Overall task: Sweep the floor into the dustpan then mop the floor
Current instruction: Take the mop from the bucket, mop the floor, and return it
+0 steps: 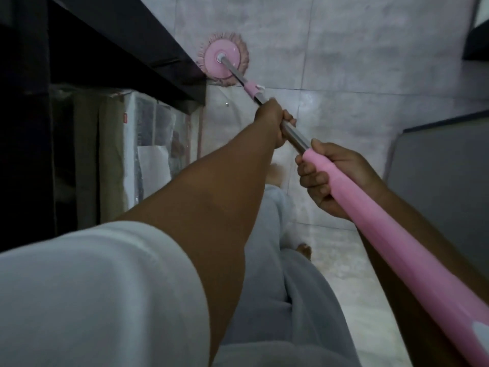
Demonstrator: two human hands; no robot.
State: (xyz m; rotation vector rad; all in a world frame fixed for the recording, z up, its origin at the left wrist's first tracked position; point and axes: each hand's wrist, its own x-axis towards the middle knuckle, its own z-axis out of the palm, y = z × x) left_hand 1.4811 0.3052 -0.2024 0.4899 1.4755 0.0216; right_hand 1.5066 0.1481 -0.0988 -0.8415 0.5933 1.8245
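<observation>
A pink round mop head (221, 59) with a fringe lies flat on the grey tiled floor (357, 62), right against the corner of a dark piece of furniture. Its steel pole runs down and right to a pink handle (370, 207). My left hand (272, 120) grips the steel part of the pole, arm stretched forward. My right hand (330, 178) grips the top end of the pink handle, closer to me. No dustpan or broom is in view.
A dark table or shelf (119, 49) fills the upper left, with plastic-wrapped items (153, 144) beneath it. A grey mattress-like block (444, 186) stands at the right. Another dark object (479, 35) sits at the top right. My legs in grey trousers and bare feet are below.
</observation>
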